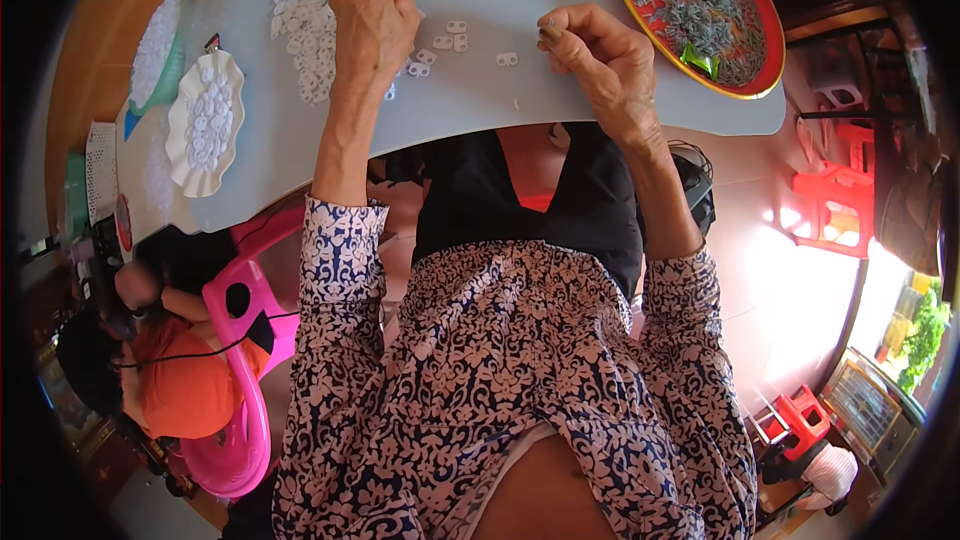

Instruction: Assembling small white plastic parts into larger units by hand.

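Left hand point(372, 15) lay knuckles-up on the pale grey desk point(560, 100), fingers curled down onto the edge of a heap of white clips point(305, 10); whether it gripped any could not be told. The clips were small, flat, white plastic pieces, each with two holes, piled loosely at the far left of the desk, with a few strays point(450, 40) scattered between the hands and one lone clip point(507, 59) just beside the right hand point(598, 60). Right hand was drawn into a narrow pinch, thumb against fingertips near the desk; anything held there was too small to see. A white scalloped dish point(205, 125) at the left carried more white clips. A red tray point(765, 40) with a yellow rim, far right, held grey pieces. A pink chair point(240, 360) and a person in orange point(185, 390) sat lower left.
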{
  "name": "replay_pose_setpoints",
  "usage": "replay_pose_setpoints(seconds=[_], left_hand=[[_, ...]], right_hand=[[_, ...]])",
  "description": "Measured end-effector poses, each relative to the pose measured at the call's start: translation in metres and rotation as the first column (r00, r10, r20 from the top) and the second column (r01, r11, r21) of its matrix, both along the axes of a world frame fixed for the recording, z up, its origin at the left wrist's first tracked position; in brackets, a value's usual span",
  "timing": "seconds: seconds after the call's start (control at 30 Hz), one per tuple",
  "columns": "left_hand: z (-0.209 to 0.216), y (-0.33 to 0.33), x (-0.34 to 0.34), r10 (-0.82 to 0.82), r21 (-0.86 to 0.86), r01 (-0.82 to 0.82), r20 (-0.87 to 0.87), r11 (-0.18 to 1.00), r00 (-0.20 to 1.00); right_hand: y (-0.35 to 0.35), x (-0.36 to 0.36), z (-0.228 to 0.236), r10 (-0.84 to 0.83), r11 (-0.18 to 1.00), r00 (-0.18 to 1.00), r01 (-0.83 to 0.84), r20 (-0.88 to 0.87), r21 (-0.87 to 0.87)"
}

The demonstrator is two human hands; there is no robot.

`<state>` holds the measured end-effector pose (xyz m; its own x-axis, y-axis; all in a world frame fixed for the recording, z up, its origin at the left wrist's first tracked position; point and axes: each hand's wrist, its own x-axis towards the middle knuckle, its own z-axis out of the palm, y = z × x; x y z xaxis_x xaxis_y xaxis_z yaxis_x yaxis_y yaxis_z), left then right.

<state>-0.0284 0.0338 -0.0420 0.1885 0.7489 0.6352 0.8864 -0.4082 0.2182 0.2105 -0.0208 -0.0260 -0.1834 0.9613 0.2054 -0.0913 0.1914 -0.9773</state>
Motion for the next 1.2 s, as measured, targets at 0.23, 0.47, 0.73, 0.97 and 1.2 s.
replay_pose_setpoints(seconds=[0.23,0.47,0.73,0.97,1.2], left_hand=[[0.012,-0.004,0.001,-0.12,-0.047,0.121,0.031,0.992,0.992],[0.009,-0.008,-0.004,-0.053,-0.16,0.043,-0.058,0.986,0.997],[0.015,-0.003,-0.01,-0.166,-0.256,0.15,-0.045,0.955,0.985],[0.022,-0.003,-0.018,-0.254,-0.234,0.232,-0.066,0.944,0.965],[0.022,-0.003,-0.018,-0.258,-0.36,0.227,-0.041,0.905,0.965]], right_hand=[[0.0,0.001,-0.002,0.007,1.0,1.0,-0.006,-0.017,0.013],[-0.001,0.001,0.0,0.008,1.0,1.0,-0.008,-0.001,0.016],[-0.002,0.0,0.001,0.002,1.0,1.0,-0.001,0.026,-0.002],[-0.003,0.0,0.001,-0.006,1.0,1.0,0.006,0.02,-0.021],[-0.005,-0.004,0.003,-0.012,1.0,0.999,0.013,0.033,-0.016]])
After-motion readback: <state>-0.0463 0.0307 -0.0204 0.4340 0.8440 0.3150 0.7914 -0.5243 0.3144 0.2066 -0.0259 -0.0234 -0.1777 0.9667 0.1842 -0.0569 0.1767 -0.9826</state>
